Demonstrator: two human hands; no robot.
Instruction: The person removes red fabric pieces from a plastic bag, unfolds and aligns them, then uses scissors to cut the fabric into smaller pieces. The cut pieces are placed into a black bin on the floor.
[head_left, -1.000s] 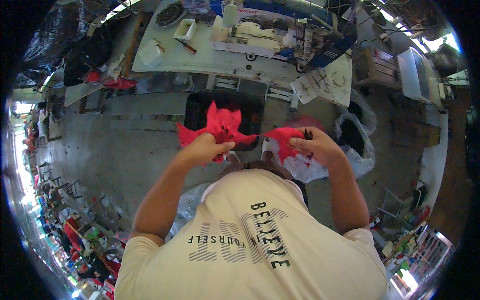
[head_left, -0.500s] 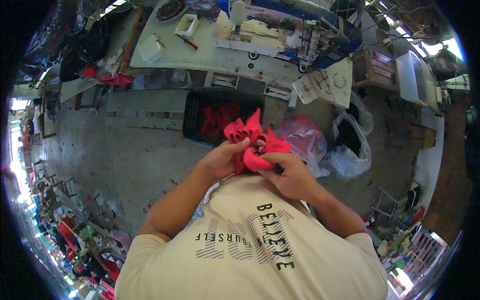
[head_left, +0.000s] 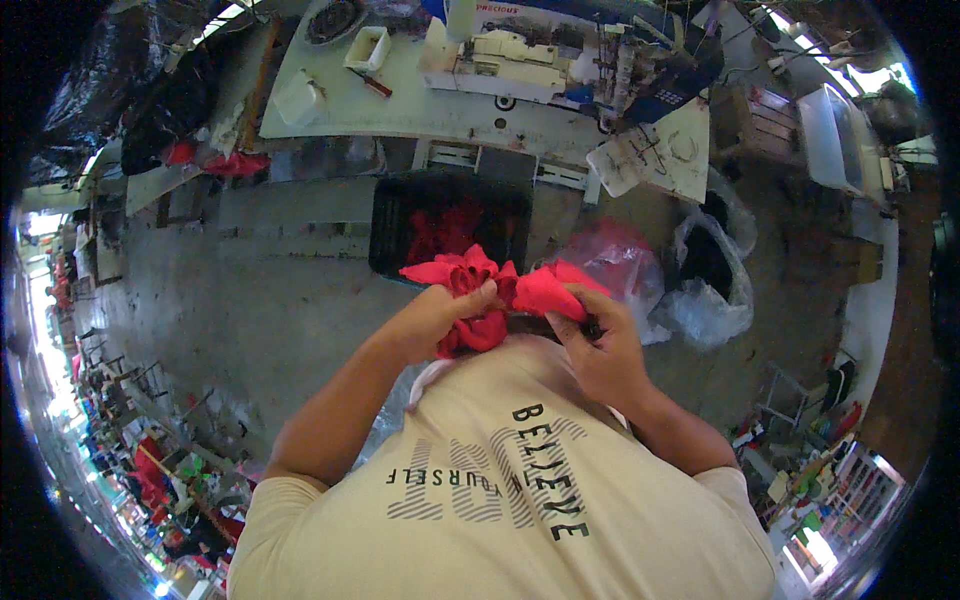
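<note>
In front of my chest, my left hand is closed on a bunched, folded piece of red fabric, thumb on top. My right hand pinches the right end of the red fabric, which looks stretched between both hands. A small dark object shows by the fingers of my right hand; its kind is too unclear to tell. Just beyond my hands stands a black bin with more red fabric inside.
Past the bin is a pale worktable with a sewing machine, a white tray and a small red-handled tool. Clear plastic bags lie on the floor at right, one around red material.
My hands have moved apart, spreading the red fabric sideways. Its left part now flops out leftward, and my right hand has shifted slightly right and up.
</note>
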